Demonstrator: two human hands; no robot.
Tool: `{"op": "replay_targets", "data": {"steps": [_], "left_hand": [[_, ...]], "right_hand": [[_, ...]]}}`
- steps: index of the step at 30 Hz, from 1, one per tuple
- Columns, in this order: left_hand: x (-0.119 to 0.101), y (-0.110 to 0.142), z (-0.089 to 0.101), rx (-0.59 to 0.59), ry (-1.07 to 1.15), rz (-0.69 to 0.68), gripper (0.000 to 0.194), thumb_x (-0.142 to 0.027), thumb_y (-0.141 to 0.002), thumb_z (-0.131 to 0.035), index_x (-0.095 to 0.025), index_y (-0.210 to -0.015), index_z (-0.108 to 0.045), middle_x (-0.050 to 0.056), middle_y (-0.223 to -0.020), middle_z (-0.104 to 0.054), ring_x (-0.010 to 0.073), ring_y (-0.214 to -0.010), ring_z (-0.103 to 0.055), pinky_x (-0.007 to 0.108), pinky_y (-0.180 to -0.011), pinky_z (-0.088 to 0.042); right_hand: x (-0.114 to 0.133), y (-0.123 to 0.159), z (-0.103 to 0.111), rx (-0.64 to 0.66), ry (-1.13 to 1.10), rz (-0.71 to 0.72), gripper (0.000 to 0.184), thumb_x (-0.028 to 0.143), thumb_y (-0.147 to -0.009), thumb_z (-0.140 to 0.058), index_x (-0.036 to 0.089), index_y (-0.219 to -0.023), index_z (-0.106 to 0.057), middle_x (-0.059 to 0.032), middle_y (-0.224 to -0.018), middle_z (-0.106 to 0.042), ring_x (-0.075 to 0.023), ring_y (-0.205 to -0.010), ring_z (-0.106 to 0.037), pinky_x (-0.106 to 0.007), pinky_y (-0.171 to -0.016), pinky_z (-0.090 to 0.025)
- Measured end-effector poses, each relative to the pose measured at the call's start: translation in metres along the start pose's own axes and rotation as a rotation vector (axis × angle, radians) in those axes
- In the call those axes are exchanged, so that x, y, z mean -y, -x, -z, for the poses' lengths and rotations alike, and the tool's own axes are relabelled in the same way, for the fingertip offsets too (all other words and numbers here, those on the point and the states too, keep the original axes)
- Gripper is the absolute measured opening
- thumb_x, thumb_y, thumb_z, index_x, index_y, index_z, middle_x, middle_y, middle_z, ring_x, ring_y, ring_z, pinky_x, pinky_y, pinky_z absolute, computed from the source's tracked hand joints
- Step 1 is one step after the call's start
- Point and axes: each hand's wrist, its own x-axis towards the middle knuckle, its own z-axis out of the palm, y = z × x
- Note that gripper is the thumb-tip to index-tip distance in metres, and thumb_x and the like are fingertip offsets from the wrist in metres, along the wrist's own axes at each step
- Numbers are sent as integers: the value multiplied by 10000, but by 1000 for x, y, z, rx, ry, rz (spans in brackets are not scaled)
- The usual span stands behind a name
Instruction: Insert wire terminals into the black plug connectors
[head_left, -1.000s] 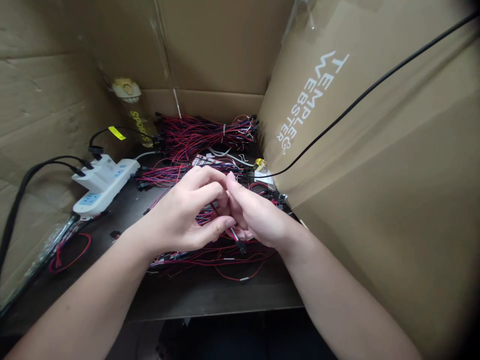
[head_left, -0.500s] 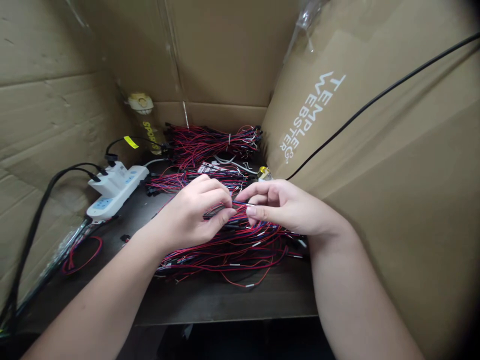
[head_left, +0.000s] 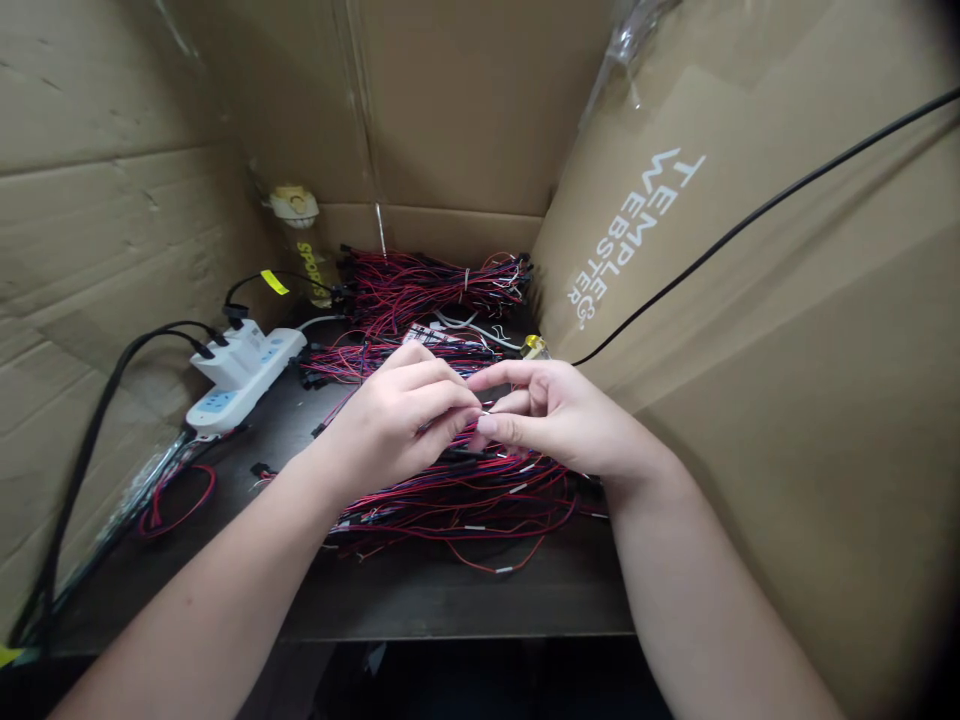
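My left hand [head_left: 420, 415] and my right hand [head_left: 562, 412] meet fingertip to fingertip above the loose wires. Both are closed in a pinch on a thin wire; only a small white bit [head_left: 487, 412] of what they hold shows between the fingers, and the rest is hidden. Right under them lies a spread of red and dark blue wires [head_left: 450, 510], some with white sleeves. Just behind my hands is a second, flatter bunch of wires [head_left: 349, 362] with black connectors at its left end.
A tied wire bundle [head_left: 420, 285] lies at the back by the cardboard wall [head_left: 465, 120]. A white power strip [head_left: 247, 380] with plugs stands left, near a yellow-capped container [head_left: 294, 205]. A black cable [head_left: 750, 230] crosses the right cardboard panel. The table's front edge [head_left: 450, 638] is close.
My fingertips have come together, covering the dark blue wire that showed between them. My right hand has shifted slightly left. The whole view has moved a little.
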Motion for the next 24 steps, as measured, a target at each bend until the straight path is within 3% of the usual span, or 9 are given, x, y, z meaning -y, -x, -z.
{"op": "replay_targets", "data": {"steps": [5,9,11,14,17,19,21,24], "left_hand": [[15,2,11,-187,-170,99,28,-186,-957,-667,-205,-938,-659,40,-943,-774,197,-873,-678,392,-875,-493],[33,8,24,-293,-202,218,84,-259,-973,-632,-226,-897,-642,48,-969,-783,226,-923,-700,432,-955,-473],[40,10,28,-311,-220,241,108,-283,-975,-624,-228,-883,-635,49,-972,-783,231,-931,-702,434,-969,-466],[43,11,26,-294,-234,219,109,-267,-987,-604,-220,-891,-623,55,-983,-778,228,-934,-699,428,-955,-458],[39,10,16,-212,-240,187,89,-245,-993,-604,-207,-916,-628,67,-1006,-768,232,-951,-684,420,-939,-457],[33,9,7,-153,-237,152,66,-230,-992,-616,-197,-938,-634,77,-1022,-761,235,-966,-671,407,-927,-465],[28,8,-1,-107,-216,95,39,-198,-994,-614,-183,-961,-628,84,-1017,-757,226,-958,-665,386,-910,-473],[21,7,-8,-76,-194,34,29,-161,-1002,-593,-170,-983,-614,75,-969,-748,203,-877,-648,360,-856,-478]], "right_hand": [[2,2,10,-141,12,135,235,328,-922,-708,144,-1061,-751,18,-604,-668,-81,-512,-524,-217,-495,-343],[0,2,22,-277,118,174,185,292,-908,-660,158,-991,-755,35,-558,-610,-90,-495,-496,-234,-505,-348],[-2,0,26,-337,286,172,178,277,-924,-605,160,-953,-736,7,-602,-647,-116,-541,-552,-256,-551,-416],[-9,-6,25,-439,661,209,172,221,-917,-562,181,-885,-726,-78,-816,-742,-208,-777,-677,-391,-777,-542],[-18,-14,11,-480,868,313,149,192,-866,-635,185,-945,-762,-156,-1214,-705,-317,-1184,-639,-537,-1086,-452],[-24,-20,-3,-466,912,439,210,236,-888,-663,176,-1064,-761,-181,-1362,-627,-333,-1319,-573,-538,-1143,-422],[-28,-25,-14,-427,865,548,220,313,-947,-653,180,-1094,-747,-167,-1302,-667,-296,-1257,-617,-497,-1099,-474],[-29,-29,-20,-398,749,619,227,350,-1023,-580,202,-977,-745,-106,-1068,-756,-236,-1040,-688,-435,-980,-533]]}}
